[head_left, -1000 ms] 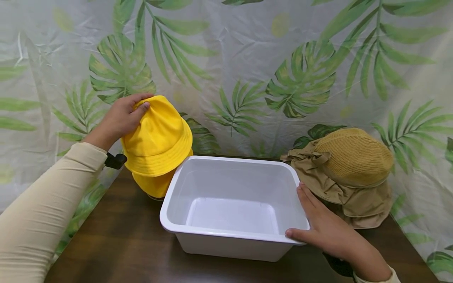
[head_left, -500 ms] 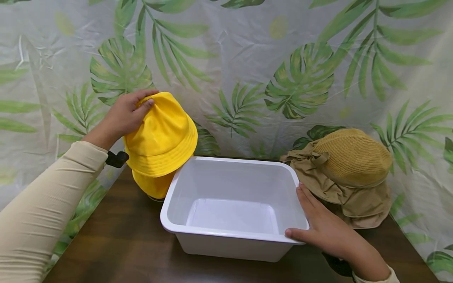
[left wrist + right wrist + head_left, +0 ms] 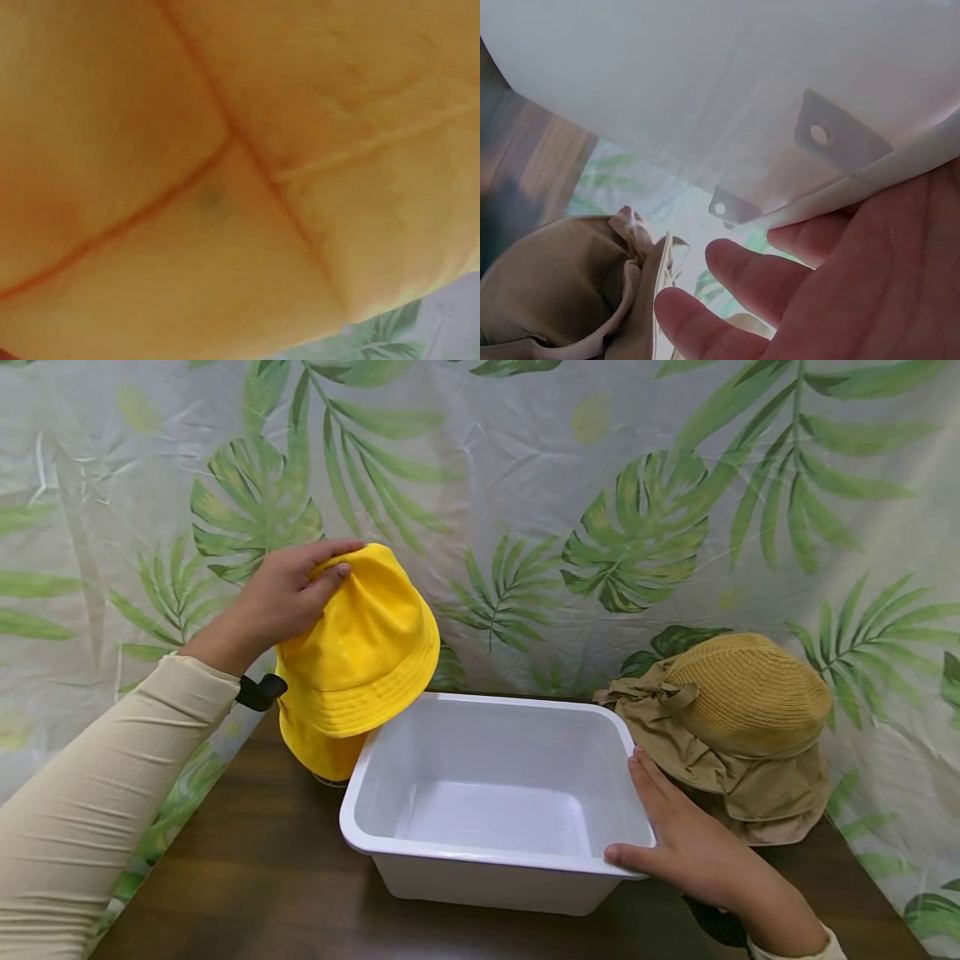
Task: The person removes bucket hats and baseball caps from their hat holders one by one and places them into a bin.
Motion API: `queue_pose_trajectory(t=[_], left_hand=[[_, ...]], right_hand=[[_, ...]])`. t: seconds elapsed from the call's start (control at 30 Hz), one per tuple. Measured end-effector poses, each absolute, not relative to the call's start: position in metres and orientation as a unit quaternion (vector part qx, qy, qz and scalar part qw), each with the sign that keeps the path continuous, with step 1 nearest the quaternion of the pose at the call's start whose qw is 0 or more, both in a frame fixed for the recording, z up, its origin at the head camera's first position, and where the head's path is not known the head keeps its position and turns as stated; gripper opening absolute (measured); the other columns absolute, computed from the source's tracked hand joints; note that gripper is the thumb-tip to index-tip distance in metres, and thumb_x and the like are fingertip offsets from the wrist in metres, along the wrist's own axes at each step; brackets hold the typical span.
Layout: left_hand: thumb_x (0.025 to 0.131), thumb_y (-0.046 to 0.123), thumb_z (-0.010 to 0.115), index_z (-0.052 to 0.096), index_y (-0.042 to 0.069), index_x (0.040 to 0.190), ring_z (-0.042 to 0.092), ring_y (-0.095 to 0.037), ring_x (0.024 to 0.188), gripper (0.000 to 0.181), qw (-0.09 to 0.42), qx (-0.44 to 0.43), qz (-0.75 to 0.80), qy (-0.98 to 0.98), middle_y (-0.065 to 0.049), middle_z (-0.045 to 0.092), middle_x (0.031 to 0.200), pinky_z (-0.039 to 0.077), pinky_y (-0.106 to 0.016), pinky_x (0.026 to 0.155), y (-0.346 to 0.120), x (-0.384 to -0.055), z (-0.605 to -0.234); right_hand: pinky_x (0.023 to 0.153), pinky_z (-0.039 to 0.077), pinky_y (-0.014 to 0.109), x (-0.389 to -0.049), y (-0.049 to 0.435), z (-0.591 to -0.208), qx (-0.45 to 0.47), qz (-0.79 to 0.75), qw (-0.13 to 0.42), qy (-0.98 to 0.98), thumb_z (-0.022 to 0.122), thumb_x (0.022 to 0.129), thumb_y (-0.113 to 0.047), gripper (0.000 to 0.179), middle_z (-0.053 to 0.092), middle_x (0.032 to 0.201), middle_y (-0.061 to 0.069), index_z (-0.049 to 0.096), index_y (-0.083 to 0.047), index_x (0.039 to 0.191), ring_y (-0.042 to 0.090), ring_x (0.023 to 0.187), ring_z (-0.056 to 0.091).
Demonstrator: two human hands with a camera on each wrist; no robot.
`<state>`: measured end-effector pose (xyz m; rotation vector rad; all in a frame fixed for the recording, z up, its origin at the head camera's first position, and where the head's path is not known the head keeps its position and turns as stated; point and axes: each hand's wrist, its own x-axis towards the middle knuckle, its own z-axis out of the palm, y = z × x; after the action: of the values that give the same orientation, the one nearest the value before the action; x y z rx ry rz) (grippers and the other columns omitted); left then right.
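You had a dark wooden table (image 3: pixel 247 868) before you; on it stood a white tub (image 3: pixel 495 885), a yellow hat (image 3: pixel 324 758) just left of the tub, and brown headwear (image 3: pixel 780 797) to its right.

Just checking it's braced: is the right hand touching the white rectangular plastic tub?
Touching. The head view shows the right hand against the white tub, its thumb over the rim by the near right corner.

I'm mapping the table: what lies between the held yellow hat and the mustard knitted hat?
In the head view, the white tub stands between them, the right hand touching its rim.
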<state>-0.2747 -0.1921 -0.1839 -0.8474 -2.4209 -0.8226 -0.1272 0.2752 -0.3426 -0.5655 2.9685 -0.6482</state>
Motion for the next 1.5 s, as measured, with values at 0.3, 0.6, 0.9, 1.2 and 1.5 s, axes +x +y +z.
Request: queue_pose_trajectory(t=[0.3,0.6,0.9,1.2,1.5], left_hand=[[0.103,0.009,0.052,0.058,0.005,0.139,0.060,-0.029,0.107,0.036,0.248,-0.368,-0.282,-0.850,-0.016,0.062,0.132,0.045,-0.044,0.090,-0.172,-0.275,-0.182],[0.102,0.008,0.054,0.060,0.006,0.137,0.059,-0.027,0.115,0.036,0.242,-0.398,-0.297,-0.833,-0.012,0.062,0.133,0.046,-0.043,0.095,-0.150,-0.270,-0.177],[0.102,0.005,0.053,0.058,0.001,0.137,0.058,-0.019,0.118,0.036,0.170,-0.444,-0.368,-0.799,-0.011,0.060,0.136,0.045,-0.029,0.100,-0.120,-0.262,-0.190],[0.098,-0.005,0.055,0.060,-0.004,0.133,0.058,-0.019,0.120,0.036,0.135,-0.556,-0.395,-0.719,-0.013,0.062,0.132,0.046,-0.034,0.101,-0.084,-0.257,-0.211],[0.097,-0.008,0.054,0.058,-0.006,0.134,0.058,-0.020,0.121,0.037,0.081,-0.622,-0.399,-0.669,-0.013,0.060,0.136,0.047,-0.035,0.099,-0.068,-0.256,-0.229]], right_hand=[[0.105,0.035,0.061,-0.127,0.277,-0.344,-0.176,-0.209,0.026,0.962,0.064,0.088,-0.062,0.108,0.004,0.165,0.016,0.008,-0.002,0.159,0.042,0.146,0.019],[0.105,0.035,0.061,-0.126,0.280,-0.345,-0.178,-0.205,0.022,0.962,0.064,0.089,-0.060,0.107,0.005,0.165,0.018,0.006,-0.003,0.159,0.043,0.146,0.019],[0.105,0.035,0.063,-0.125,0.280,-0.344,-0.174,-0.209,0.026,0.962,0.064,0.089,-0.060,0.107,0.004,0.165,0.016,0.007,-0.003,0.159,0.043,0.146,0.019],[0.105,0.034,0.064,-0.128,0.279,-0.341,-0.169,-0.207,0.027,0.963,0.062,0.088,-0.064,0.108,0.004,0.165,0.016,0.008,-0.003,0.159,0.042,0.145,0.020],[0.106,0.034,0.063,-0.126,0.276,-0.344,-0.176,-0.216,0.027,0.960,0.065,0.088,-0.060,0.107,0.004,0.165,0.016,0.010,-0.002,0.159,0.042,0.145,0.021]])
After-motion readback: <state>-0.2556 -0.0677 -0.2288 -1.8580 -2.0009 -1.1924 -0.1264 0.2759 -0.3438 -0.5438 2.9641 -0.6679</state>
